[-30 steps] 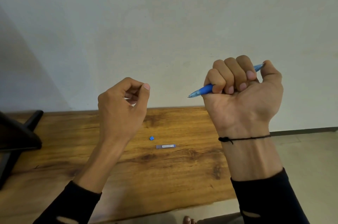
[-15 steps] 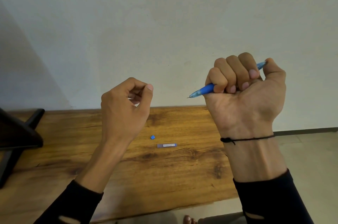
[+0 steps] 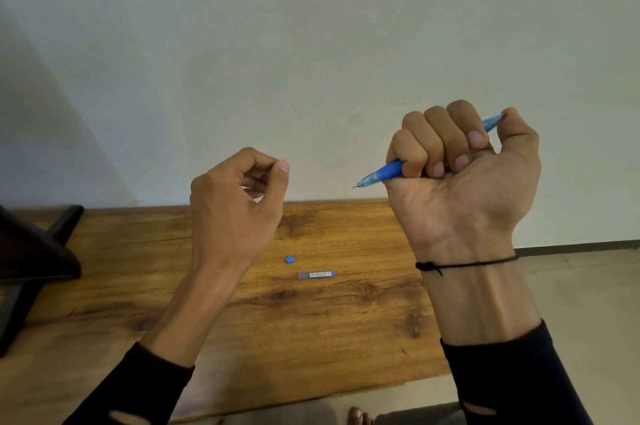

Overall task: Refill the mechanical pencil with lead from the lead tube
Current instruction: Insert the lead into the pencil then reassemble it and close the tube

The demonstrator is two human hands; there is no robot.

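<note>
Little is changed since the earlier frames: only a slight drift to the right is seen in the right hand [image 3: 464, 182], and the same fist is kept around the pencil [image 3: 384, 173]. The blue mechanical pencil is clamped by all four curled fingers [image 3: 436, 137], with the thumb pressed on its rear end; its tip is pointed left and slightly down, toward the left hand [image 3: 235, 213], and a short piece of lead is seen at the point. The left hand is held well apart from the right, raised above the worktop [image 3: 311, 338], its fingers loosely curled and the thumb brought close to the forefinger; whether anything is pinched there cannot be told. The lead tube [image 3: 316, 275] is laid flat on the worktop, below and between the two hands, touched by neither. A small blue cap [image 3: 289, 259] is lying just beside the tube, up and to its left. A black thread [image 3: 467, 264] is worn around the right wrist, and dark sleeves [image 3: 519, 379] are seen on both forearms.
</note>
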